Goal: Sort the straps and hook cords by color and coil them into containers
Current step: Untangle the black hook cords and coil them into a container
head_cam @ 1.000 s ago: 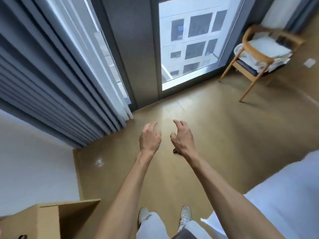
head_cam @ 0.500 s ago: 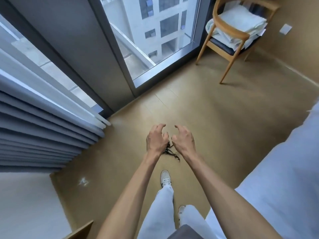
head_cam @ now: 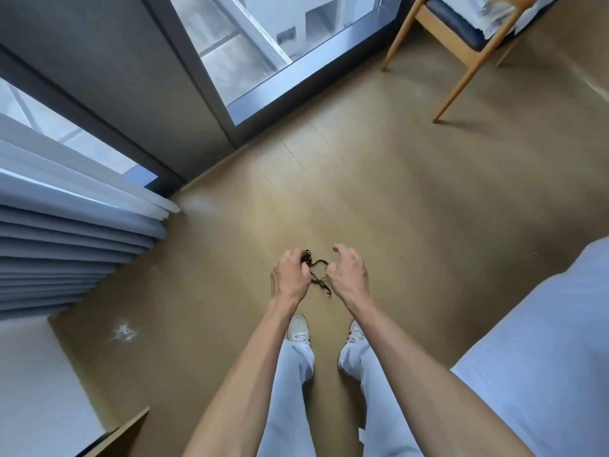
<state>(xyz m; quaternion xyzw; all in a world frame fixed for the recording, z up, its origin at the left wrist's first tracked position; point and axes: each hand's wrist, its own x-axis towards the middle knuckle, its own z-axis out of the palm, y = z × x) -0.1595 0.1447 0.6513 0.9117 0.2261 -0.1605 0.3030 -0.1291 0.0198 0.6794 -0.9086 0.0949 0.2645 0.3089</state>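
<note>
Down at the bottom, two white shoes [head_cam: 298, 328] on the tan floor [head_cam: 412, 209]. Just above, both hands are out: left hand [head_cam: 290, 275] clutches a bunched black cord [head_cam: 316, 270], right hand [head_cam: 349, 275] pinches its other end. Cord sags between them, running left to right, tail dangling. No writing legible. Further off, a wooden chair [head_cam: 461, 47] by the window [head_cam: 263, 44].
</note>
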